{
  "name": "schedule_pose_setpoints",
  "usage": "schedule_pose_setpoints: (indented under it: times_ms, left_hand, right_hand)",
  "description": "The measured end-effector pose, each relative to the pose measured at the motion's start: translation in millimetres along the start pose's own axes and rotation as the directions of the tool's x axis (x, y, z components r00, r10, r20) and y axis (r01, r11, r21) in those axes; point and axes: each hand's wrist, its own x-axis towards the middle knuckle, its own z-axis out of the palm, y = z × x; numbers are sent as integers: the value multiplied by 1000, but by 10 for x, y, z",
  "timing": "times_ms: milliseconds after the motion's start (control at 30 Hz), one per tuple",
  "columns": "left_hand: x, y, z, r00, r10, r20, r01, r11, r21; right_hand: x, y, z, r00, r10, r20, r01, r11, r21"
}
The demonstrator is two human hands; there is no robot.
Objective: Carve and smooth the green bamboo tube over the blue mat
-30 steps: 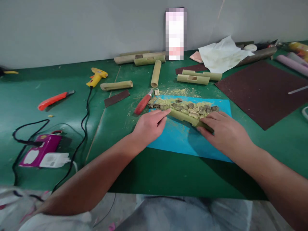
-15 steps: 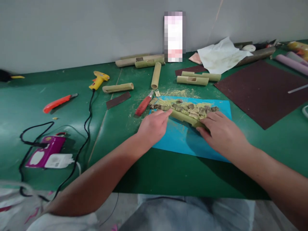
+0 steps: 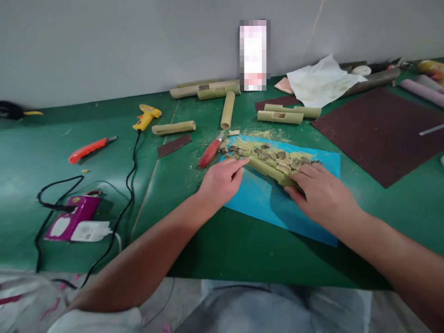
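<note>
A short green bamboo tube lies slantwise over a blue sheet. My left hand is closed at its left end, forefinger stretched along to touch the end and the other fingers curled. Around the right end my right hand is wrapped, thumb on the near side and fingers over the far side, hiding that end. Just beyond the tube, bamboo chips and pale shavings are heaped on the sheet. A red-handled knife lies left of the heap, its blade beside a small pale piece.
On the green table are a yellow glue gun, a red-orange utility knife, and a purple box with a black cord. Several bamboo pieces, a dark brown sheet and white paper lie farther back.
The blue sheet has turned slightly, its right side coming nearer to me. The tube has rolled a little, so its cut-out shows less. Both hands remain at its ends.
</note>
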Motion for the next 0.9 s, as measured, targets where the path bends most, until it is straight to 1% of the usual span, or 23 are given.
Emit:
schedule_pose_setpoints:
  times_ms: [167, 267, 367, 567, 700, 900]
  left_hand:
    - [31, -18, -38, 994, 57, -88, -60, 998, -29]
    - [23, 9, -70, 991, 57, -117, -61, 998, -28]
    - [2, 29, -87, 989, 77, -124, -81, 996, -30]
    - [1, -3, -73, 990, 82, -112, -85, 996, -23]
    - [-5, 7, -61, 992, 75, -97, -78, 997, -27]
    - [-33, 42, -20, 997, 50, -59, -52, 998, -34]
  right_hand:
    - [-34, -69, -19, 999, -31, -29, 30, 999, -39]
    - [-45, -95, -20, 996, -49, -71, 46, 997, -54]
    - [-43, -83, -7, 996, -34, -80, 30, 998, -52]
    - [-60, -68, -10, 998, 41, -49, -44, 998, -53]
    - [-107, -122, -93, 996, 78, -38, -82, 989, -124]
    - [-145, -173, -226, 984, 161, 75, -140, 963, -230]
